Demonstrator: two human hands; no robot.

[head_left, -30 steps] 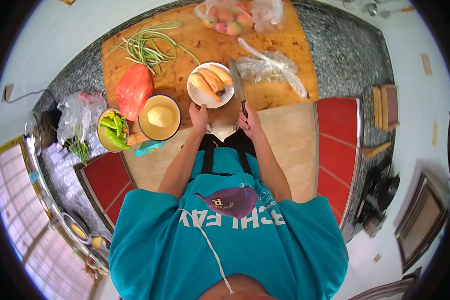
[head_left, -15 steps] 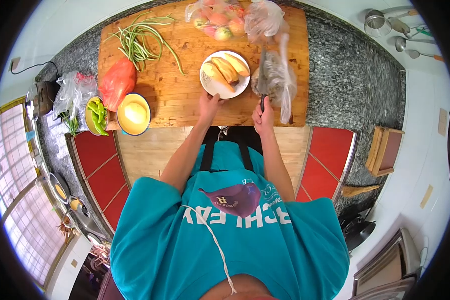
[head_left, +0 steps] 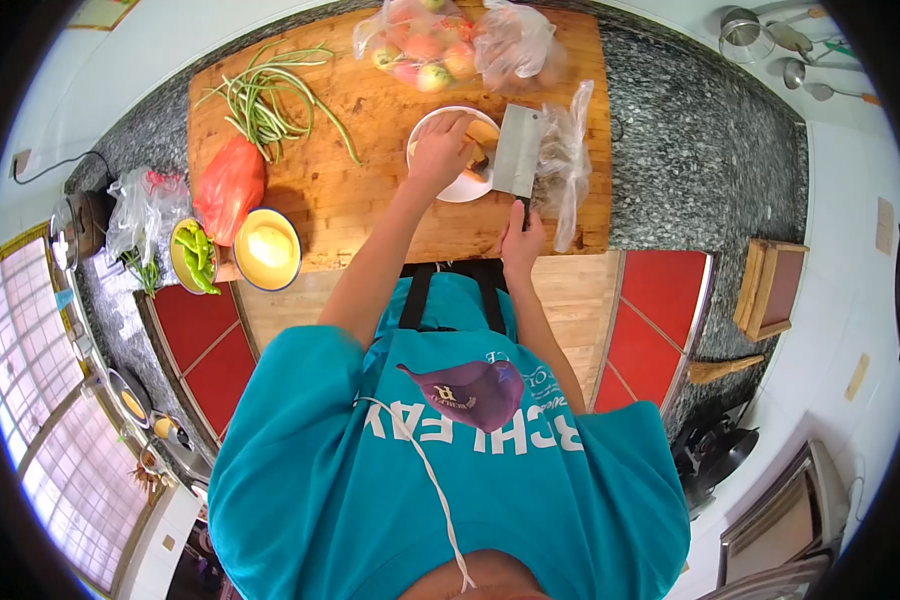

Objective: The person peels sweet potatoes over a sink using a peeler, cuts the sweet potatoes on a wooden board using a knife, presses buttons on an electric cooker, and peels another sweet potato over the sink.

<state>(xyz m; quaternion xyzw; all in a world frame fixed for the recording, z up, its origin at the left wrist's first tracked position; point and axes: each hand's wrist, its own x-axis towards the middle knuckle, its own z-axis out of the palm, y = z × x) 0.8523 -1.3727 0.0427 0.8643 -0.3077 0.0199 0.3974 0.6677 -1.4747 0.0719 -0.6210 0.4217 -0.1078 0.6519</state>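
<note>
My right hand (head_left: 521, 238) is wrapped around the black handle of a cleaver (head_left: 516, 150). The cleaver's broad blade shows flat beside the right rim of a white plate (head_left: 458, 194). My left hand (head_left: 442, 154) is over the plate, its fingers bent around the elongated yellow pieces of food (head_left: 484, 135) there. The hand hides most of these pieces, and its exact hold is partly covered. Just right of the blade lies a clear plastic bag (head_left: 567, 160). All of this is on a wooden board (head_left: 370, 195).
Green long beans (head_left: 265, 105) and a red plastic bag (head_left: 230, 185) lie on the left. Near them stand a yellow enamel bowl (head_left: 268, 252) and a bowl of green peppers (head_left: 196, 255). Bagged fruit (head_left: 420, 48) and another plastic bag (head_left: 515, 42) are at the back.
My left hand has moved from the plate's near rim up over the yellow pieces. The cleaver has turned from edge-on to showing its broad blade, closer to the plate.
</note>
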